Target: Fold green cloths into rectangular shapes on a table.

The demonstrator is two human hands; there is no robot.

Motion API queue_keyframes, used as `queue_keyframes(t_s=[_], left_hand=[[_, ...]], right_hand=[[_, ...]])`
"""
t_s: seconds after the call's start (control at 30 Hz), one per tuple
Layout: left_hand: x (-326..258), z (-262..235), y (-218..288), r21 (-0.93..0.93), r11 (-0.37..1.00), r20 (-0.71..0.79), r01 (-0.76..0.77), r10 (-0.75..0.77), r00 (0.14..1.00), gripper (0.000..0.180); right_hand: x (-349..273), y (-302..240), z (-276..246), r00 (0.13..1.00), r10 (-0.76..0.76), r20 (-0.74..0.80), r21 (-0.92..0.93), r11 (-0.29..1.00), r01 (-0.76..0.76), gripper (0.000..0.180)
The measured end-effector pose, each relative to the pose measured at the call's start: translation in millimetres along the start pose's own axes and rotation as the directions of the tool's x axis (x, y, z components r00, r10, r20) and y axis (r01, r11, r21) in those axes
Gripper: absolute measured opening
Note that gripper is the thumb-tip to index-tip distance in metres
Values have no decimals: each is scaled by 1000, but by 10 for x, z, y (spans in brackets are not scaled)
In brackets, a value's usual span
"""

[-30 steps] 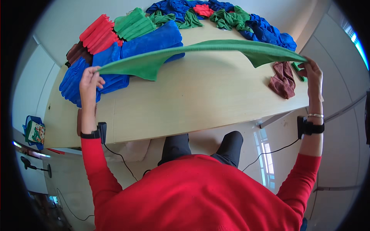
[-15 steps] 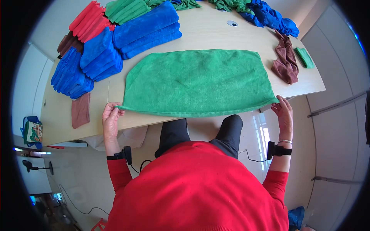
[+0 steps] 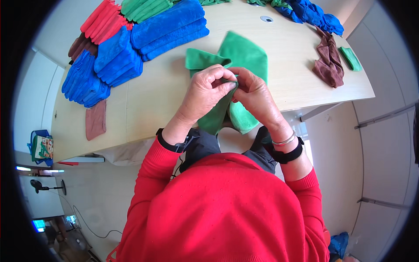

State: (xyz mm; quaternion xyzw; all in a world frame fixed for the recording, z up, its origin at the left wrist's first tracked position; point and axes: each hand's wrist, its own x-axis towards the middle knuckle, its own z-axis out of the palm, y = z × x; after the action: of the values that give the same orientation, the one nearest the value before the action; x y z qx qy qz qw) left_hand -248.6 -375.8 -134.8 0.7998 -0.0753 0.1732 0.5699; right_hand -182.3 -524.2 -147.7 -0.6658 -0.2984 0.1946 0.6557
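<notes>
A green towel (image 3: 246, 56) is bunched in front of me, its far part resting on the table and its near part hanging over the front edge. Both hands meet at its near edge. My left hand (image 3: 208, 89) pinches one corner between thumb and fingers. Right beside it, my right hand (image 3: 254, 97) grips the cloth in a pinch, the fingertips of both hands touching or nearly so. Loose folds drop below the hands toward my knees, and one flap sticks out to the left.
Folded blue towels (image 3: 170, 28) stand stacked at the left, with red towels (image 3: 104, 22) and green towels (image 3: 146, 9) behind. A small brown cloth (image 3: 95, 120) lies at the left front. To the right are a crumpled brown cloth (image 3: 328, 61) and a folded green cloth (image 3: 350, 59). Crumpled blue cloths (image 3: 312, 15) lie farther back.
My hands have come together from far apart, bringing the two near corners of the green towel to the middle. The towel, spread flat before, is now folded inward and bunched.
</notes>
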Motion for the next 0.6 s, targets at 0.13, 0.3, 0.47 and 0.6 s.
queue_keyframes(t_s=[0.13, 0.3, 0.47, 0.6], left_hand=[[-77, 2, -120, -8, 996, -14, 85, -85, 996, 6], [-99, 52, -191, 68, 997, -38, 29, -27, 999, 10], [-81, 97, -192, 80, 997, -35, -8, 11, 999, 13], [-64, 107, -182, 140, 989, 21, -54, 51, 998, 15]], right_hand=[[-56, 13, -92, 992, 110, 64, 29, 993, -112, 38], [-81, 60, -97, 997, 71, 25, -30, 997, -70, 41], [-114, 45, -122, 998, 45, 54, -108, 993, -39, 41], [-102, 35, -174, 988, 124, 93, -67, 991, -118, 42]])
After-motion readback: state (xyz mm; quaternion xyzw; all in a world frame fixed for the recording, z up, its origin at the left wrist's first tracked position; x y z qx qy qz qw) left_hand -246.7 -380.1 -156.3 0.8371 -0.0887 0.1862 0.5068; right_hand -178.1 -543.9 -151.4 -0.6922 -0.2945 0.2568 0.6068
